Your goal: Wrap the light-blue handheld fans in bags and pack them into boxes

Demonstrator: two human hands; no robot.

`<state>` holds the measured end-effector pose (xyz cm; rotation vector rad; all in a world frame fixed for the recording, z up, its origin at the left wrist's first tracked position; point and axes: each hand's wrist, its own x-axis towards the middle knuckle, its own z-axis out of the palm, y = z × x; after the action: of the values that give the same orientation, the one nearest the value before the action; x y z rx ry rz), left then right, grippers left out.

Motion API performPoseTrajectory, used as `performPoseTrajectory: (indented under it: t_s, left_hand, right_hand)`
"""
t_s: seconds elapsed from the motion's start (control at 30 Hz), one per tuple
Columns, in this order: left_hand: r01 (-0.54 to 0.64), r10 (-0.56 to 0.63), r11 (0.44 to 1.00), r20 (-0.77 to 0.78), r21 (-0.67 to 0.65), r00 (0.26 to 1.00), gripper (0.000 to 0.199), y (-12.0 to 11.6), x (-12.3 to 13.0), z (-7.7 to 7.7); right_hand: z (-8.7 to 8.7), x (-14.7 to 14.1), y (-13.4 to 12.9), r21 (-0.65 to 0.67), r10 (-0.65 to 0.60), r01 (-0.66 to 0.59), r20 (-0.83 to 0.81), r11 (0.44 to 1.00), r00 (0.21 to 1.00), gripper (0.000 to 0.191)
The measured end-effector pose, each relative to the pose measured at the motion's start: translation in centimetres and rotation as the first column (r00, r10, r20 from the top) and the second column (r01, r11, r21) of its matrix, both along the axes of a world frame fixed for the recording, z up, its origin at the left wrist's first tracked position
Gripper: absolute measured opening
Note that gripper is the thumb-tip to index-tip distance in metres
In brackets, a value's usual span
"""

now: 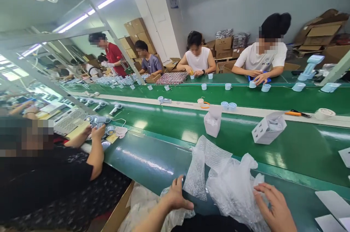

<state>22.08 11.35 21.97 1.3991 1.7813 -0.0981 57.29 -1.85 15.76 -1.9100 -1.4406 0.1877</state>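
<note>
A heap of clear bubble wrap bags point(232, 184) lies on the green bench in front of me. At its left edge, my left hand point(177, 195) has its fingers spread, close to a flat strip of bubble wrap point(197, 175). My right hand point(273, 201) rests against the right side of the heap with fingers apart and slightly curled. Below my left forearm, a cardboard box point(117, 208) holds more plastic bags point(144, 203), some partly hidden by that arm.
Two open white boxes with plastic inside, one nearer the middle point(212, 124) and one to the right point(268, 131), stand on the green belt point(164, 124). White card flaps point(332, 204) lie at lower right. A co-worker point(49, 173) sits close on my left; others work across the line.
</note>
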Motion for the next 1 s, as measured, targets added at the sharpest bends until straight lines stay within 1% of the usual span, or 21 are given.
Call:
performPoseTrajectory:
  t_s: [0.07,0.17,0.23,0.27,0.3,0.33,0.37,0.4,0.43,0.47,0.5,0.53,0.57,0.6,0.67,0.7,0.73,0.8,0.87,0.93,1.0]
  left_hand:
    - [-0.027,0.029,0.998,-0.034,0.054,0.999,0.091,-2.1,-0.2,-1.0]
    - [-0.132,0.13,0.986,0.021,0.099,0.991,0.033,-2.7,-1.1,-1.2]
    - [-0.244,0.231,0.965,0.13,0.095,0.964,0.011,-2.0,-1.6,0.1]
    - [-0.299,0.276,0.95,0.198,0.095,0.94,0.005,-1.6,-1.5,1.1]
    - [-0.34,0.305,0.935,0.263,0.1,0.916,0.005,-1.2,-1.0,2.4]
    - [-0.379,0.324,0.921,0.357,0.094,0.876,0.011,-0.9,-0.2,3.8]
    - [-0.414,0.334,0.908,0.492,0.06,0.804,0.017,-0.8,1.0,5.2]
    - [-0.431,0.332,0.902,0.643,-0.003,0.69,0.022,-0.8,2.4,6.5]
    - [-0.416,0.323,0.904,0.789,-0.095,0.523,0.027,-1.0,3.9,7.7]
    - [-0.361,0.31,0.915,0.884,-0.179,0.349,0.029,-1.2,5.3,8.7]
    - [-0.288,0.302,0.928,0.931,-0.238,0.206,0.029,-1.6,6.6,9.5]
    - [-0.234,0.289,0.939,0.949,-0.254,0.13,0.028,-1.9,7.6,10.0]
    - [-0.221,0.261,0.948,0.956,-0.229,0.132,0.031,-2.1,8.3,10.2]
    - [-0.237,0.24,0.951,0.957,-0.198,0.165,0.04,-2.4,8.7,10.1]
    - [-0.263,0.246,0.948,0.939,-0.181,0.24,0.074,-2.7,9.1,9.6]
    - [-0.232,0.266,0.951,0.921,-0.204,0.283,0.088,-2.9,9.2,9.2]
    - [-0.167,0.292,0.954,0.896,-0.249,0.334,0.095,-3.1,9.2,8.9]
    - [-0.048,0.337,0.934,0.824,-0.355,0.455,0.087,-3.4,9.1,8.4]
    - [-0.022,0.358,0.911,0.764,-0.412,0.537,0.072,-3.5,8.9,8.4]
    - [-0.021,0.349,0.912,0.748,-0.409,0.564,0.064,-3.3,8.5,8.8]
    - [0.048,0.311,0.914,0.771,-0.404,0.556,0.055,-3.0,8.4,9.5]
  right_hand:
    - [2.0,-0.3,0.5,0.08,-0.074,0.07,0.042,0.994,0.996,0.04]
    - [5.1,-1.2,1.5,0.227,-0.045,0.017,0.12,0.974,0.992,0.031]
    - [7.3,-2.2,2.4,0.29,0.009,-0.03,0.076,0.957,0.997,0.026]
    - [8.4,-2.8,3.0,0.258,0.039,-0.032,-0.021,0.966,0.999,0.025]
    - [9.5,-3.6,3.6,0.176,0.046,-0.012,-0.188,0.984,0.981,0.027]
    - [10.6,-4.5,4.3,0.047,0.017,0.003,-0.411,0.999,0.912,0.031]
    - [11.6,-5.4,5.0,-0.104,-0.051,-0.021,-0.642,0.994,0.765,0.039]
    - [12.6,-6.4,5.6,-0.238,-0.147,-0.097,-0.82,0.966,0.553,0.052]
    - [13.5,-7.3,6.2,-0.311,-0.232,-0.217,-0.917,0.925,0.325,0.066]
    - [14.2,-8.1,6.7,-0.313,-0.284,-0.338,-0.95,0.888,0.133,0.078]
    - [14.7,-8.8,7.0,-0.269,-0.296,-0.433,-0.955,0.86,0.004,0.082]
    - [15.1,-9.4,7.2,-0.209,-0.274,-0.504,-0.96,0.838,-0.059,0.078]
    - [15.3,-9.7,7.2,-0.157,-0.225,-0.528,-0.972,0.835,-0.067,0.067]
    - [15.4,-9.8,7.1,-0.119,-0.164,-0.514,-0.985,0.849,-0.043,0.055]
    - [15.4,-9.6,6.7,-0.089,-0.088,-0.43,-0.996,0.899,0.021,0.042]
    - [15.4,-9.3,6.5,-0.082,-0.08,-0.388,-0.997,0.918,0.024,0.04]
    - [15.5,-8.9,6.4,-0.081,-0.086,-0.349,-0.996,0.934,0.002,0.038]
    - [15.5,-7.9,6.3,-0.11,-0.132,-0.253,-0.989,0.961,-0.073,0.033]
    - [15.4,-6.6,6.3,-0.171,-0.181,-0.099,-0.979,0.98,-0.099,0.032]
    - [15.0,-5.4,6.2,-0.206,-0.203,0.04,-0.977,0.978,-0.066,0.034]
    - [14.7,-4.3,6.1,-0.149,-0.154,0.121,-0.988,0.981,0.029,0.034]
